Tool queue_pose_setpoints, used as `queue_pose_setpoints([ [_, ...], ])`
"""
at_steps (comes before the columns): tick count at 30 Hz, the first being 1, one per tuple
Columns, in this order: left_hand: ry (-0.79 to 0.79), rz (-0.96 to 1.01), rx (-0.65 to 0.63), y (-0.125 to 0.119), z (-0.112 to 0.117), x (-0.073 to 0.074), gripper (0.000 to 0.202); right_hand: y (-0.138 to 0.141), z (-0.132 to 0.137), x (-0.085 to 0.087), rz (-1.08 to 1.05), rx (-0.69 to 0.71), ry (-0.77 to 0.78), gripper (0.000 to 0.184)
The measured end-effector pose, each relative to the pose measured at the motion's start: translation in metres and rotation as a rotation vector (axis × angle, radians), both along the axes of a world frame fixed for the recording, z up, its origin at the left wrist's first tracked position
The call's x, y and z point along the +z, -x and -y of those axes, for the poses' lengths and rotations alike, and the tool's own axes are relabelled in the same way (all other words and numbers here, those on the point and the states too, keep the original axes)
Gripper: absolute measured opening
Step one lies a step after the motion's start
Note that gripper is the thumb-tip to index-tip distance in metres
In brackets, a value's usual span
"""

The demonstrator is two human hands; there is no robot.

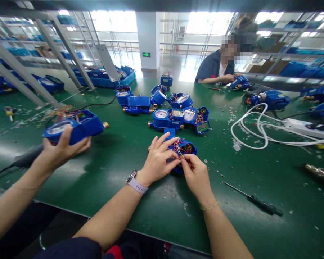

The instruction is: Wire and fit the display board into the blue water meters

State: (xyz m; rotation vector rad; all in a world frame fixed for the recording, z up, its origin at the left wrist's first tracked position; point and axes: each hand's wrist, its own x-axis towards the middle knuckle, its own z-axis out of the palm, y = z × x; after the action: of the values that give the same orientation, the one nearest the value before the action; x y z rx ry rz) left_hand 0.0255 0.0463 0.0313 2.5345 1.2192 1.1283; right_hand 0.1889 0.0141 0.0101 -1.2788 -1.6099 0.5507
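Observation:
An opened blue water meter [192, 146] lies on the green bench in front of me, with thin red, yellow and white wires [180, 144] spilling from its housing. My left hand [160, 158], with a watch on its wrist, lies across the meter's left side. Its thumb and index finger pinch at the wires while the other fingers rest spread over the blue body. From the right, my right hand [196, 173] is closed, thumb and forefinger pinching the wire ends beside my left fingertips. The exact spot between the fingertips is mostly hidden.
Several blue meters [160, 114] stand behind mine. At left, another person's hand [62, 149] holds a meter [75, 129]. A screwdriver [259, 202], white cable [267, 138] and power strip [307, 126] lie right. Across the bench, a co-worker [216, 66] handles a meter [239, 82].

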Motion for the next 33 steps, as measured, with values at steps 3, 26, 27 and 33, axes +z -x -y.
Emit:
queue_pose_setpoints([
  [3,-0.014,-0.015,-0.018,0.001,-0.001,0.001,0.007,0.001,0.0,-0.002,-0.028,-0.01,0.012,0.018],
  [26,0.087,0.157,-0.106,0.004,-0.008,-0.004,0.013,0.001,0.002,-0.007,0.164,0.059,-0.205,0.022],
  [27,0.089,0.154,-0.109,0.004,-0.007,-0.004,0.012,0.002,0.001,-0.008,0.17,0.05,-0.198,0.021],
  [33,0.113,0.175,-0.108,0.003,-0.005,-0.001,0.014,0.004,0.003,-0.008,0.169,0.002,-0.159,0.012],
])
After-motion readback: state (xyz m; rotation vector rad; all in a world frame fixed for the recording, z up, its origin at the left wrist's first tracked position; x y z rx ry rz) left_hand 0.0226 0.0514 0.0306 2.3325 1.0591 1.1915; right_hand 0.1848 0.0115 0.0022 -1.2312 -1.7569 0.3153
